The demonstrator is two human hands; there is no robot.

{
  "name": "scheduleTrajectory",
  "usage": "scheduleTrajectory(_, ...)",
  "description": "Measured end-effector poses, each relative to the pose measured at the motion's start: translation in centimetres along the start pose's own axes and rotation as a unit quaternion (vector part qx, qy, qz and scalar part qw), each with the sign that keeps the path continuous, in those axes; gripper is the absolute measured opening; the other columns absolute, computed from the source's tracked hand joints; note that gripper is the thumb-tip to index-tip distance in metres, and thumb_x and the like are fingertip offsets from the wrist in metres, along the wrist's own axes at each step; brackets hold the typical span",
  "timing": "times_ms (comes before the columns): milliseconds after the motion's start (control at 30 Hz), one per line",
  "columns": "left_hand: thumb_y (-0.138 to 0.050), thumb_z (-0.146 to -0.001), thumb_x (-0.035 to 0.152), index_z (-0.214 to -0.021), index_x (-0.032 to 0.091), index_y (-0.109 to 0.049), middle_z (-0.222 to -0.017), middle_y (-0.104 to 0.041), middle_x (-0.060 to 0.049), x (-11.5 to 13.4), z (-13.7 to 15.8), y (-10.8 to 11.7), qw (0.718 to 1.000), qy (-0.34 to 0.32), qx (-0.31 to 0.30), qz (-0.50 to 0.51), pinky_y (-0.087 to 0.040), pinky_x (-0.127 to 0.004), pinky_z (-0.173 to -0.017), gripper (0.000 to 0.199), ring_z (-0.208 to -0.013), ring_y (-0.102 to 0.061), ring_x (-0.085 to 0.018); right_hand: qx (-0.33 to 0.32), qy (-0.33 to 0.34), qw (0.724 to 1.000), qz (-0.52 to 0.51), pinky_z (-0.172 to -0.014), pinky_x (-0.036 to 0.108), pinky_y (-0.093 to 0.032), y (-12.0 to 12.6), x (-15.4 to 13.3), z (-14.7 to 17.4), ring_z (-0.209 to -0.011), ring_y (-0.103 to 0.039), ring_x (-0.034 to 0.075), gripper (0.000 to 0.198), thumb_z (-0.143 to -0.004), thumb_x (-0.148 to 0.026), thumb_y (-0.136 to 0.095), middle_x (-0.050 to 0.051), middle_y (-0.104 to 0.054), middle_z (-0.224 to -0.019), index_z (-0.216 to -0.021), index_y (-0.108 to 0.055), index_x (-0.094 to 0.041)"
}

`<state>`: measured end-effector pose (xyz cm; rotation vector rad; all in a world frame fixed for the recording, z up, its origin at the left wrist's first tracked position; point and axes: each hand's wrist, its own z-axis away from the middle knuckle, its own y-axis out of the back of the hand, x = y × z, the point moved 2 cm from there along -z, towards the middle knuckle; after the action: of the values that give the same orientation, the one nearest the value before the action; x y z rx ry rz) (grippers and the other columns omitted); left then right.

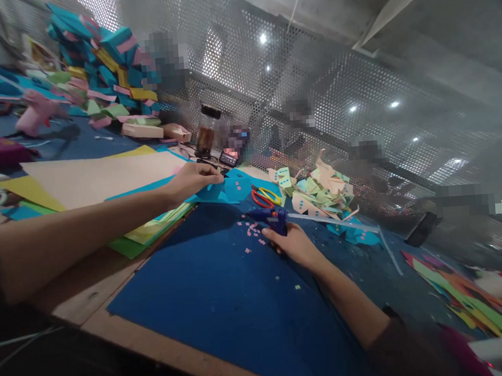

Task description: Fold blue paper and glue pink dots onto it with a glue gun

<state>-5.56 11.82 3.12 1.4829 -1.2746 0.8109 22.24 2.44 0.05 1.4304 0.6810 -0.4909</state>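
Note:
My right hand (293, 243) grips a blue hot glue gun (274, 219), its nozzle pointing left and a long clear glue stick (331, 221) sticking out of the back. Small pink paper squares (250, 229) lie scattered on the blue mat (207, 294) beside the nozzle. My left hand (195, 180) pinches a blue paper piece (237, 186) that carries a few pink squares. Just right of that piece lie scissors (265, 196) with red and yellow handles.
Paper sheets (91, 179) are stacked at left. Behind them stand a pink glue gun (35, 111), a heap of blue paper shapes (104, 61) and a dark-lidded jar (207, 131). Cut paper pieces (324, 188) pile up at right, coloured strips (469, 293) farther right.

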Motion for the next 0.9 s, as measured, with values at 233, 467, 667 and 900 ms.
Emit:
scheduleTrajectory(233,-0.076,-0.068,0.038,-0.075,0.017,-0.076,-0.070,-0.067,-0.002,0.02,0.01,0.03,1.000,-0.006,-0.001,-0.004,-0.038,-0.029,-0.063,0.021,-0.066,-0.054,-0.014,0.002,-0.014,1.000,0.015,-0.054,0.028,-0.043,-0.13,-0.46,-0.05,-0.053,-0.058,0.016,0.038,-0.084,-0.056,-0.061,0.001,-0.060,-0.058,-0.073,-0.059,-0.020)
scheduleTrajectory(467,-0.075,-0.068,0.038,-0.075,0.017,-0.076,-0.071,-0.068,-0.002,-0.03,-0.05,0.08,1.000,-0.004,-0.004,-0.006,-0.038,-0.029,-0.063,0.022,-0.067,-0.055,-0.015,0.010,-0.025,0.999,0.034,-0.056,0.028,-0.044,-0.15,-0.72,0.06,-0.055,-0.059,0.016,0.036,-0.085,-0.055,-0.062,0.001,-0.062,-0.060,-0.074,-0.059,-0.020)
scheduleTrajectory(667,-0.075,-0.067,0.039,-0.074,0.017,-0.075,-0.074,-0.070,-0.003,-0.12,-0.17,-0.04,1.000,-0.010,-0.009,0.001,-0.040,-0.030,-0.066,0.023,-0.070,-0.058,-0.017,0.007,-0.029,0.999,0.035,-0.055,0.027,-0.043,-0.29,-0.42,-0.17,-0.054,-0.059,0.016,0.037,-0.085,-0.055,-0.060,0.001,-0.062,-0.060,-0.073,-0.059,-0.020)
scheduleTrajectory(900,-0.075,-0.065,0.039,-0.073,0.018,-0.076,-0.074,-0.071,-0.003,-0.23,-0.28,-0.08,1.000,-0.007,-0.012,0.011,-0.040,-0.030,-0.066,0.023,-0.071,-0.059,-0.017,0.005,-0.027,0.999,0.038,-0.056,0.027,-0.044,-0.34,-0.17,-0.36,-0.055,-0.060,0.017,0.035,-0.086,-0.053,-0.060,0.002,-0.063,-0.062,-0.074,-0.060,-0.020)
